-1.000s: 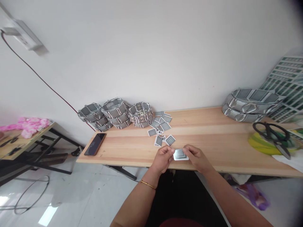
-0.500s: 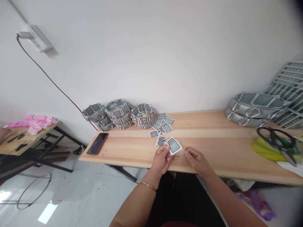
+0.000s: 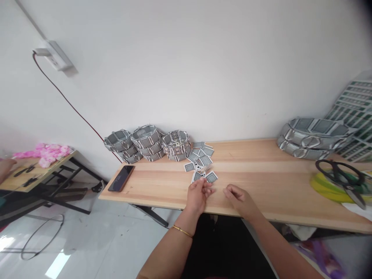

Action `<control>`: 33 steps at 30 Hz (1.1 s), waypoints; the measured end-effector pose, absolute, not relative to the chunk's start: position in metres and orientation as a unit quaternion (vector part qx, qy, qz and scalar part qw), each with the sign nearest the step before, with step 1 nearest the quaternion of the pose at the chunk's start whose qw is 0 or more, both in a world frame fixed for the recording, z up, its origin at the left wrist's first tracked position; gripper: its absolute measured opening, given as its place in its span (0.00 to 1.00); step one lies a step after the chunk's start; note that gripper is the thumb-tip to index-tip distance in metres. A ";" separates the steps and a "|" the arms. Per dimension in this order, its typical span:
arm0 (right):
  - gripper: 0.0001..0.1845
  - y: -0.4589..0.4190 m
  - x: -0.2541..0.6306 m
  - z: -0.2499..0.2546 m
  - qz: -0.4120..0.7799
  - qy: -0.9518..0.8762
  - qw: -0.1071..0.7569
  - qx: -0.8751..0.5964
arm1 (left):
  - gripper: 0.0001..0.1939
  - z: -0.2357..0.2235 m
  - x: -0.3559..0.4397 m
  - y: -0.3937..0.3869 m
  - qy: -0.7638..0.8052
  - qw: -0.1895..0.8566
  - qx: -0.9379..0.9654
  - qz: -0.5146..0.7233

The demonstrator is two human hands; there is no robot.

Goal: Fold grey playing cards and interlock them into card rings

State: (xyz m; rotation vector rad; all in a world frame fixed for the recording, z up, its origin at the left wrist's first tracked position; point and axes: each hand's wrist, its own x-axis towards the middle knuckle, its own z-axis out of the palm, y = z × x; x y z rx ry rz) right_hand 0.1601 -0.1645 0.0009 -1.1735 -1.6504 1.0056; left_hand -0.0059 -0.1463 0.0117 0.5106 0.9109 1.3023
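Note:
My left hand [image 3: 198, 194] is over the front part of the table, its fingers apart and its fingertips by the near playing cards. A patterned grey playing card [image 3: 212, 177] lies just beyond those fingers, next to another card [image 3: 197, 176] partly covered by the hand. More grey-backed cards [image 3: 204, 159] lie in a loose, overlapping spread behind. To the right, my right hand [image 3: 238, 197] is closed with curled fingers close to the tabletop; whether anything small is pinched in it is hidden.
Rings of folded cards stand stacked along the wall at left [image 3: 147, 141] and right [image 3: 315, 137]. A phone [image 3: 121, 178] lies near the table's left end. Black scissors [image 3: 343, 178] rest on a yellow roll [image 3: 322, 188] at right. A person's hand [image 3: 6, 167] shows at the side table.
The card that my left hand held is now down among the near cards, and those fingers have loosened. My right hand stays curled in nearly the same place. The view has shifted slightly.

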 end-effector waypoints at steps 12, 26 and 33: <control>0.19 -0.167 0.154 0.004 0.392 -0.678 0.424 -0.456 | 0.14 0.015 -0.007 -0.180 0.423 0.191 0.817 0.343; 0.18 -0.170 0.151 0.011 0.373 -0.682 0.420 -0.469 | 0.25 0.009 -0.019 -0.145 0.559 -0.031 0.808 0.183; 0.17 -0.167 0.150 0.012 0.380 -0.684 0.413 -0.465 | 0.24 0.006 -0.017 -0.156 0.512 -0.040 0.840 0.177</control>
